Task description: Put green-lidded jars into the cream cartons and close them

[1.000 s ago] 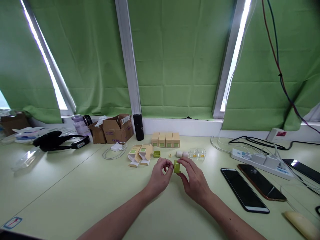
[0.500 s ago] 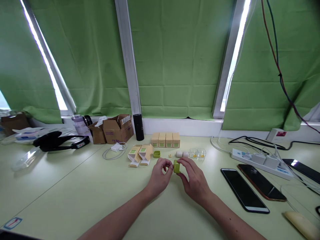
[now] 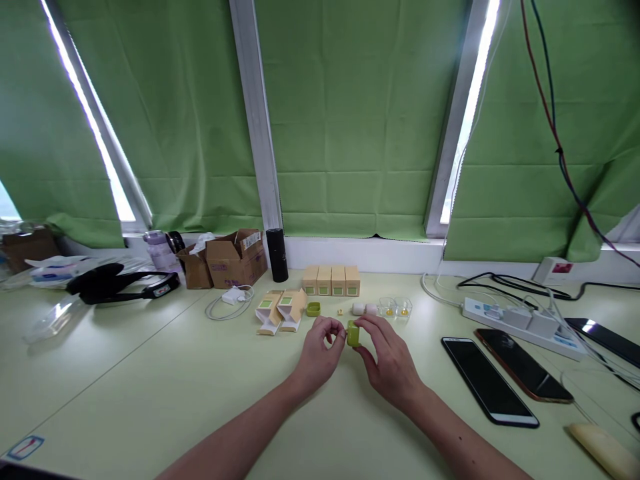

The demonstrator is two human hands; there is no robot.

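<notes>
Green and small, the case is pinched between the left hand and right hand above the surface, unmoved since a second ago. At 12 o'clock, four tan boxes are lined.

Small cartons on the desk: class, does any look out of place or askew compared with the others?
Yes. Four tan cartons with green squares stand upright in a neat row near the windowsill, but two tan cartons lie tipped on their sides left of them, flaps open. Both hands, left hand and right hand, pinch a small green case.
</notes>
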